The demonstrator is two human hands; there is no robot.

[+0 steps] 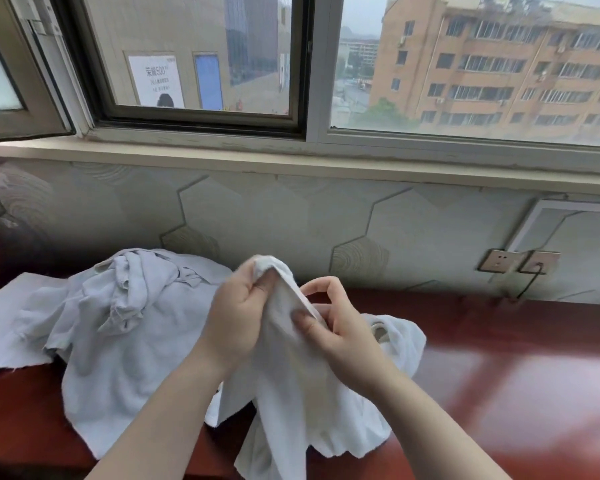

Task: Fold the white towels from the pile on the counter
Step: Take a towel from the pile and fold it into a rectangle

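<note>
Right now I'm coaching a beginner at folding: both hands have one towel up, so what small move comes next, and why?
Probably slide the right hand along the towel edge to find a corner. The left hand grips one bunched end, and the rest hangs crumpled onto the counter.

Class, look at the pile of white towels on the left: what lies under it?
Under the pile of white towels only the reddish-brown counter shows, around the pile's edges. Whatever sits beneath its middle is covered. Both hands hold a separate towel.

The towel (291, 382) runs off the bottom edge; the wall sockets (518, 261) are blurred.
</note>
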